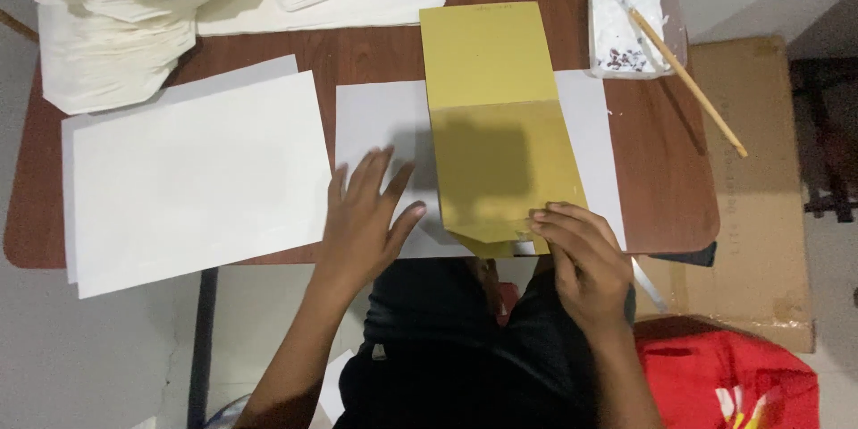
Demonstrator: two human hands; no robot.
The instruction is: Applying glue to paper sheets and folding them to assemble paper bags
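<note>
The right hand (585, 259) pinches the yellow envelope's (500, 125) near flap at the bench (679, 188) edge; the left hand (362, 214) lies spread flat on grey paper (380, 125). Unsteadied, the fold may skew.

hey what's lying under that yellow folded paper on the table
A white sheet lies under the yellow folded paper, showing on both its sides, with the wooden table beneath. The sheet's middle is covered, so anything else there cannot be seen.
</note>
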